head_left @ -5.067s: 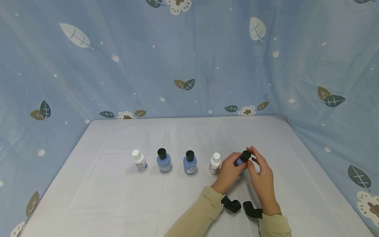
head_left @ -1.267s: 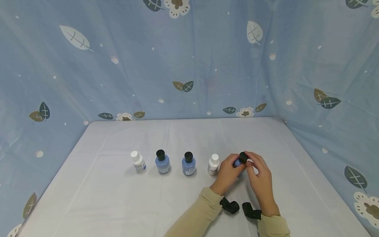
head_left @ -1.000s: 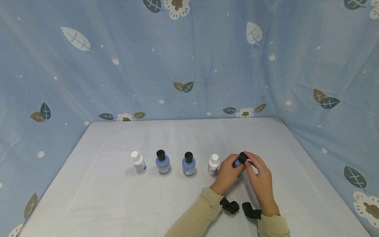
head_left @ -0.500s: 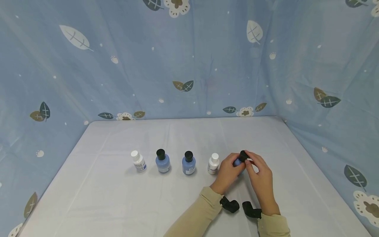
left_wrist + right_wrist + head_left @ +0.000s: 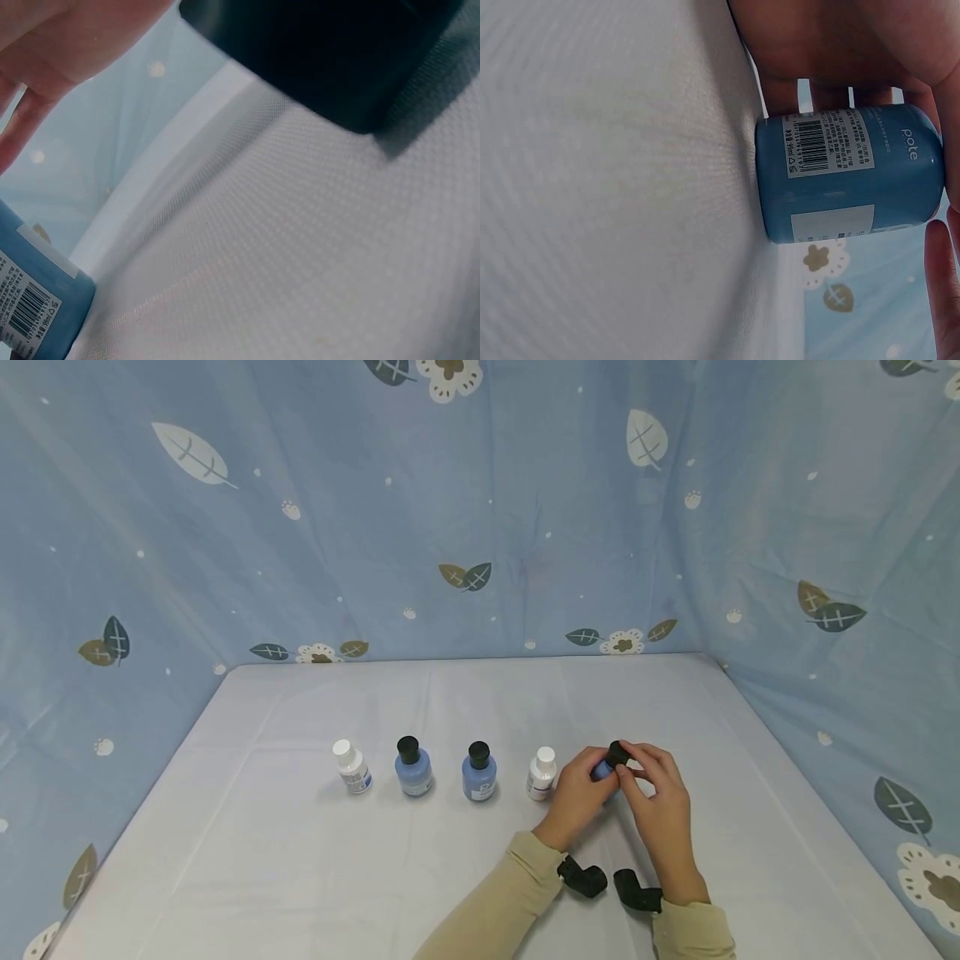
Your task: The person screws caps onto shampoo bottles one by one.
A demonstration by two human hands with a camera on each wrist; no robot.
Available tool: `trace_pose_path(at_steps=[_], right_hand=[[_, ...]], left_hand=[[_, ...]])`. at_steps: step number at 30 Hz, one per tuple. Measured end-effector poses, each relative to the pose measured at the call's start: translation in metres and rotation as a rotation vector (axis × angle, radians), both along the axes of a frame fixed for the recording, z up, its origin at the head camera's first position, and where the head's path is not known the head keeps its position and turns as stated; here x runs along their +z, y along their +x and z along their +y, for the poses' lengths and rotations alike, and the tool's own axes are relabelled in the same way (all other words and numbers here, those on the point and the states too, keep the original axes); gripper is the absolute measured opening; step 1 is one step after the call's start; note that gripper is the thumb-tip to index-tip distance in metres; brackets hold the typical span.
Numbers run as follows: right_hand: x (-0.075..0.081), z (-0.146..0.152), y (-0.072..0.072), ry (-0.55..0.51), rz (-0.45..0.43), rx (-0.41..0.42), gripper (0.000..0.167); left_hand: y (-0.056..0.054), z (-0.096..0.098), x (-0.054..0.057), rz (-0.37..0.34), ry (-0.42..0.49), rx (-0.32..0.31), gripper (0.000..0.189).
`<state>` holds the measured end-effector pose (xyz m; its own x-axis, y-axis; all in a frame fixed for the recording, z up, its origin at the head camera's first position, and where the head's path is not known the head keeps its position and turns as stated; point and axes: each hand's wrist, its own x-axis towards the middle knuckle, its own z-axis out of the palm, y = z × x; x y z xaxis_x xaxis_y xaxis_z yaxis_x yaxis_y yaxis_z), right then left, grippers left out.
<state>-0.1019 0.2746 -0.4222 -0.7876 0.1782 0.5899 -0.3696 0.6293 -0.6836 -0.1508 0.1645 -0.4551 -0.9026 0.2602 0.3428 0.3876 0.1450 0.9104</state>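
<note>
My left hand (image 5: 576, 797) grips a blue bottle (image 5: 602, 771) around its body. The fingers of my right hand (image 5: 662, 802) pinch the bottle's black cap (image 5: 617, 753) from the right. In the right wrist view, the same blue bottle (image 5: 900, 195) has its base against the white cloth and shows a barcode label. Part of the bottle (image 5: 56, 300) also appears at the lower left of the left wrist view. In the head view, my hands hide most of its body.
Left of my hands, a row on the white table (image 5: 300, 877) holds a white bottle (image 5: 542, 774), a blue bottle (image 5: 479, 772), another blue bottle (image 5: 414, 768) and a white bottle (image 5: 352, 767). A patterned blue curtain (image 5: 360, 543) surrounds the table.
Five seconds ago my right fingers were spread more loosely by the cap; now they have closed in on it. They shift slightly between the latest frames, while my left hand keeps its grip.
</note>
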Motion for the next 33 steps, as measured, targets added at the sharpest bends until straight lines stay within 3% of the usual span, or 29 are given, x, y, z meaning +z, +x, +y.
trace_pose_path(at_steps=[33], right_hand=[[0.0004,-0.0008,-0.0007,0.023,0.0,0.003,0.038]], left_hand=[[0.0016,-0.0012,0.0026,-0.024,-0.01,-0.021,0.022]])
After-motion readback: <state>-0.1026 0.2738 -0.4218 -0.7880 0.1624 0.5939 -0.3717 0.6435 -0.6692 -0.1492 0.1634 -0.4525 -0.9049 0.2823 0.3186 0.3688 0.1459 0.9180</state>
